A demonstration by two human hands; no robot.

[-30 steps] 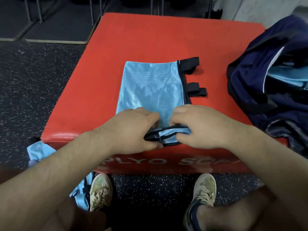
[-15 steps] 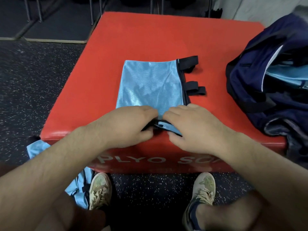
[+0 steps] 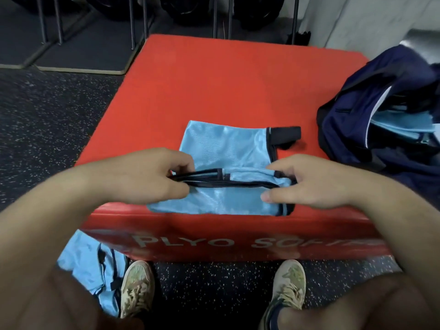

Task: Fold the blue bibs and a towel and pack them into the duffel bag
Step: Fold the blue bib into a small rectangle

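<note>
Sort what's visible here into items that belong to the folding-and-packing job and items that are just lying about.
Part of the job:
- blue bib on the box, pinched by left hand and right hand
- more blue bibs on the floor
- duffel bag, open

Just lying about:
- red plyo box, the work surface
- metal rack legs

Light-blue bib (image 3: 228, 148) half-folded flat, black-trimmed, at centre; open navy duffel (image 3: 352, 129) at three o'clock, blue fabric inside.

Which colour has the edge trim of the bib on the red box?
Black trim on a light blue bib; the head view shows it.
</note>
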